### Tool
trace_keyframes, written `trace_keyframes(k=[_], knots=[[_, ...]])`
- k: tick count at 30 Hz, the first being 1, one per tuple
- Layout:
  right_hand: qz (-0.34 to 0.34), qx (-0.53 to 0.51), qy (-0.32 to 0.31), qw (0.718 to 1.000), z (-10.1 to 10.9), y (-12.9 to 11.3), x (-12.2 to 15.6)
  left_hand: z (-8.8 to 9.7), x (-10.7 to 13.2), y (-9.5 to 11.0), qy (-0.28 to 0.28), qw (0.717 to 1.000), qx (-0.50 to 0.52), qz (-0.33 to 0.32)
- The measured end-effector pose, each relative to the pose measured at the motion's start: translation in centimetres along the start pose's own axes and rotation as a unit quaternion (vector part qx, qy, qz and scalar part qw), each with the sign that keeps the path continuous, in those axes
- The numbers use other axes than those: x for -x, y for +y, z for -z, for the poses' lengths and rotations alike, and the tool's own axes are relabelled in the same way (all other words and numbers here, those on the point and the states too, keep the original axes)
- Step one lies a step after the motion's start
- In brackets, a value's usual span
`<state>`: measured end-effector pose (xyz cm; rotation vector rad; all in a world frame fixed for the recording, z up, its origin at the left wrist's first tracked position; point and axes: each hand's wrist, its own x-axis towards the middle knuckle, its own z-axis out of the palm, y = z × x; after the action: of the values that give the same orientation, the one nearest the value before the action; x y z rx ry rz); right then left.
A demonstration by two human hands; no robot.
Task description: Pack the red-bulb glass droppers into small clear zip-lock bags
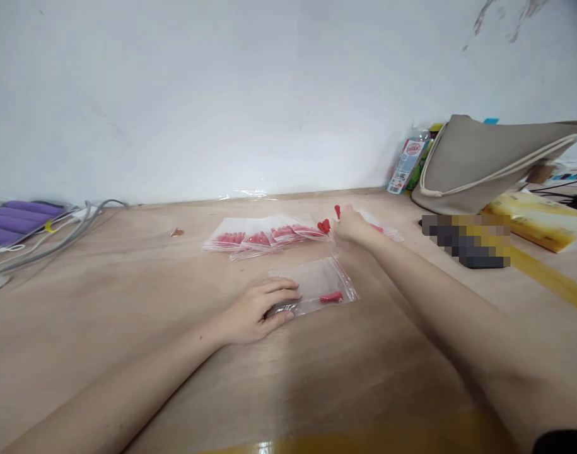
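While the left hand (pixel 260 312) lies palm down at the near left edge of a clear plastic bag (pixel 311 277), its fingers loosely spread and the thumb apart from them, the right hand (pixel 349 224) is stretched out farther back on the wooden table (pixel 198 391). The two hands are well apart. One red piece (pixel 331 297) shows at the right end of the clear bag, close to its zip edge; whether it lies inside or on top of the plastic is hard to tell. At the right hand's fingertips a small red stick (pixel 337 212) points upward, but I cannot tell whether the fingers are closed on it. Just left of that hand sit some loose red pieces (pixel 324 226), and beside them a row of filled bags (pixel 272 232) overlaps, each with red pieces inside. Another bag (pixel 391 233) with something red in it shows just past the right wrist. Toward the left, a small brownish scrap (pixel 176 232) lies alone, and beyond it a grey cable (pixel 75 236) curves near some purple rolls (pixel 23 217) in plastic. At the right rear, a grey cloth bag (pixel 487 161) leans beside a labelled bottle (pixel 406 161), with a yellow packet (pixel 543 217) in front of it and a dark, pixelated object (pixel 465 243) nearby. A pale wall (pixel 222 94) rises behind the table.
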<state>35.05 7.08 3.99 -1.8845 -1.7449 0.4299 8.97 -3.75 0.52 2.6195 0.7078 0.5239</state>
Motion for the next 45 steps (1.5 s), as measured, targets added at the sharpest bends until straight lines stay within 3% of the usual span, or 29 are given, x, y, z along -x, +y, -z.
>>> trace_keyframes(k=[2, 5, 9, 14, 19, 22, 29, 35, 42, 45], knots=[[-0.011, -0.028, 0.014, 0.999, 0.8, 1.0, 1.6, 0.0, 0.0, -0.1, -0.006, 1.0, -0.005, 0.004], [0.04, -0.177, 0.004, 0.983, 1.4, 3.2, 4.6, 0.0, 0.1, 0.0, -0.011, 1.0, -0.004, 0.009], [-0.033, -0.346, 0.017, 0.938, 0.7, 5.1, 7.8, 0.1, 0.0, 0.1, -0.01, 1.0, -0.007, 0.011], [-0.113, -0.484, 0.047, 0.866, -0.5, 4.4, 9.4, 0.1, 0.1, -0.1, -0.015, 1.0, -0.016, 0.009], [-0.136, -0.555, -0.039, 0.82, -0.9, 3.7, 10.8, 0.0, 0.1, 0.0, -0.012, 1.0, -0.016, 0.007], [-0.113, -0.544, -0.094, 0.826, -0.7, 4.2, 11.6, 0.0, 0.1, 0.1, -0.009, 1.0, -0.011, 0.003], [-0.006, -0.325, -0.241, 0.915, 1.2, 6.4, 10.5, -0.2, 0.2, 0.0, -0.019, 0.999, -0.027, 0.018], [0.13, -0.256, -0.192, 0.939, 0.3, 6.5, 10.0, -0.2, 0.1, -0.1, -0.023, 0.999, -0.04, 0.021], [0.102, -0.279, -0.17, 0.94, -0.9, 5.3, 10.1, -0.2, 0.2, -0.1, -0.019, 0.998, -0.054, 0.014], [0.147, -0.285, -0.192, 0.928, -0.7, 4.9, 10.2, -0.1, 0.1, -0.1, -0.021, 0.998, -0.056, 0.016]])
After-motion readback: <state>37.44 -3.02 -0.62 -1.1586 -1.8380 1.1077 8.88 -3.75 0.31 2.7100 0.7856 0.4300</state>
